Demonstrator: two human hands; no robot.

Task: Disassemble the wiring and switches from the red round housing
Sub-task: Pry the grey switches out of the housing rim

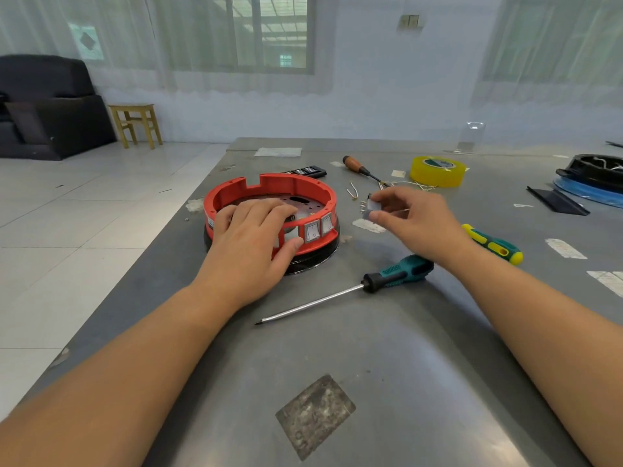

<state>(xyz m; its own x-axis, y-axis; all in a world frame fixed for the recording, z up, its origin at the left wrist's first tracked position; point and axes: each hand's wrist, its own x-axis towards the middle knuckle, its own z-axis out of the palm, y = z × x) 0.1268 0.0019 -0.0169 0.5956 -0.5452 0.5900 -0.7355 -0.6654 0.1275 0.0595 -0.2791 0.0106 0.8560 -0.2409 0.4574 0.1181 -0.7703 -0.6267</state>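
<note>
The red round housing (286, 188) sits on a black base on the grey metal table, left of centre. Two grey rocker switches (318, 229) are still set in its front wall. My left hand (251, 242) grips the housing's near rim, fingers inside the ring and thumb on the outer wall beside the switches. My right hand (416, 219) hovers to the right of the housing and pinches a loose grey switch (373, 206) between thumb and fingers. Small screws and bent wire pieces (352, 191) lie on the table just beyond it.
A teal-handled screwdriver (381, 281) lies in front of the housing. A green-yellow screwdriver (492, 244) lies right, a wooden-handled tool (357, 166) and a yellow tape roll (437, 170) behind. A black and blue part (593, 178) sits far right. The table's left edge drops to the tiled floor.
</note>
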